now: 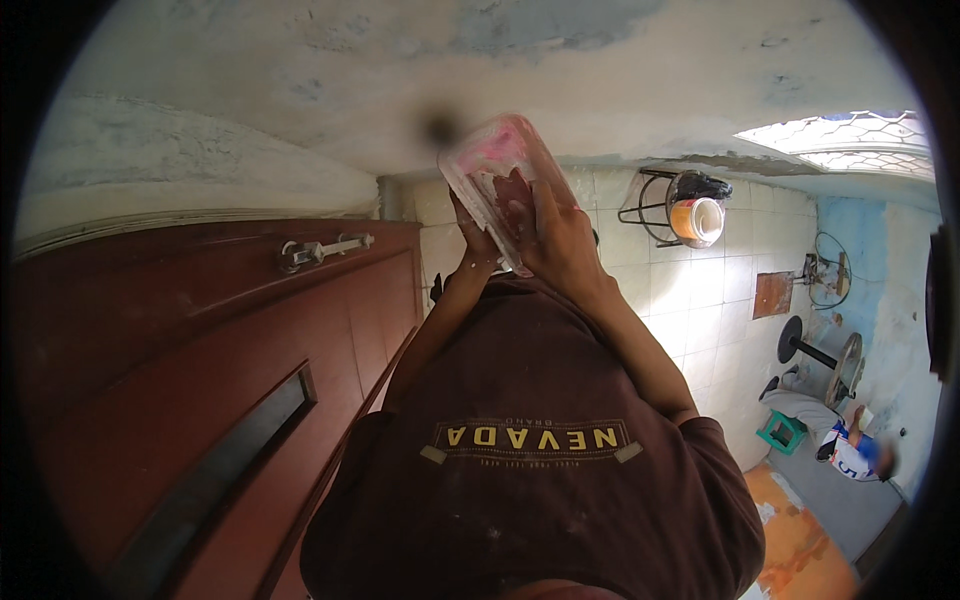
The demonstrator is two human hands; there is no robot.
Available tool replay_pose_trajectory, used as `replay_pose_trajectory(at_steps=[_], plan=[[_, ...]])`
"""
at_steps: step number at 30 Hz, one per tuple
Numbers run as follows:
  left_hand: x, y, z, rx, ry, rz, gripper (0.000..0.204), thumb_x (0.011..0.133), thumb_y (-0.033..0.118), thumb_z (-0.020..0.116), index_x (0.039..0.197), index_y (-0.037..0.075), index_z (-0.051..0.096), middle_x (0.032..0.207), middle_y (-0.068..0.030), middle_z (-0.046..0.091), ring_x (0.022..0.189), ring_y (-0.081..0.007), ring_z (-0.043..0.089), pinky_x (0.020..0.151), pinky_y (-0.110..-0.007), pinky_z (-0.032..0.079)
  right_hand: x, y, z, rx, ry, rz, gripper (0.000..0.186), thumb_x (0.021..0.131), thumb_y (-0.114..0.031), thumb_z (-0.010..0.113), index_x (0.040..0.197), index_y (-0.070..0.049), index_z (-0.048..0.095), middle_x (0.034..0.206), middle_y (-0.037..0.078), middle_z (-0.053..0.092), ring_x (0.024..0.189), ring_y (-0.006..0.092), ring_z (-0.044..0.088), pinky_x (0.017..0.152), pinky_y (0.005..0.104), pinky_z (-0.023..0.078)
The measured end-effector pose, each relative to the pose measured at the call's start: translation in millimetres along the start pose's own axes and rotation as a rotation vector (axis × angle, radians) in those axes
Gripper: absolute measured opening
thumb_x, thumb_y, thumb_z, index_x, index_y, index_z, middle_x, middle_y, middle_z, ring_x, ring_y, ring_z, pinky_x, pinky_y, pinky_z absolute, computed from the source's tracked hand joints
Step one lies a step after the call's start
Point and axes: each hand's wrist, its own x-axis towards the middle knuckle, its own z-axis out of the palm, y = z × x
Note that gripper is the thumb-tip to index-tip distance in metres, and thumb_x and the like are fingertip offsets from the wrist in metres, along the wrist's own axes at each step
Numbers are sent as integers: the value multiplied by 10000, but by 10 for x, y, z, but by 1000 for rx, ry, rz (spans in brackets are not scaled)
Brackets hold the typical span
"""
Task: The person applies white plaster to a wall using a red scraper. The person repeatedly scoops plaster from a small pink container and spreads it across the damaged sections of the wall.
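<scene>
Up in front of my chest, below a patchy plastered wall [640, 70], is a tilted rectangular translucent plastic container [505, 140] smeared with pink and whitish material. My left hand [470, 235] grips its left side. My right hand [560, 245] is wrapped on its right part, fingers reaching over a brownish-red piece [512, 200] that lies against the container; I cannot make out whether that piece is separate or a stain.
A red-brown door [150, 350] with a metal handle [325, 250] is at left. On the tiled floor [670, 290] stand a black stool [650, 190] with a bucket [700, 220], and a green stool [780, 432]. Another person [845, 445] sits by the right wall near a pedestal table [815, 350].
</scene>
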Motion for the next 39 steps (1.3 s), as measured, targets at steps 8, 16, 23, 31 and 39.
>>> replay_pose_trajectory(at_steps=[8, 16, 23, 31, 39], plan=[[-36, 123, -446, 168, -29, -1, 719, 985, 666, 335, 1352, 66, 485, 1223, -133, 614, 1104, -274, 631, 932, -381, 557, -42, -139, 100, 50, 14, 214, 611, 878, -65, 646, 1436, -3, 405, 1122, 326, 629, 828, 480, 657, 681, 499, 548], [-46, 141, -144, 291, -134, -90, 670, 1017, 620, 313, 1367, 68, 463, 1241, -140, 602, 1141, -265, 623, 952, -403, 551, -108, 57, 37, 251, 43, 248, 724, 852, -22, 628, 1507, -102, 332, 787, 235, 641, 709, 445, 639, 655, 495, 499], [-64, 62, 21, 446, -60, -42, 640, 1035, 588, 297, 1375, 69, 453, 1258, -142, 592, 1139, -262, 623, 960, -413, 547, -196, 278, -32, 361, 6, 349, 293, 935, -103, 665, 1191, 28, 608, 716, 102, 618, 608, 125, 469, 592, 295, 435], [47, -19, -132, 465, -62, -91, 752, 993, 677, 324, 1400, 57, 445, 1267, -147, 595, 1151, -264, 612, 997, -426, 526, -294, 590, -8, 752, 7, 414, 297, 960, -111, 645, 1216, 37, 612, 910, 72, 685, 826, 98, 587, 756, 290, 501], [114, -31, -104, 509, -70, -131, 797, 990, 684, 306, 1464, 48, 384, 1361, -157, 542, 1225, -291, 567, 1054, -449, 479, -276, 872, -65, 878, 47, 380, 323, 973, -165, 662, 1201, 60, 619, 1019, 72, 696, 884, 98, 609, 803, 272, 512]])
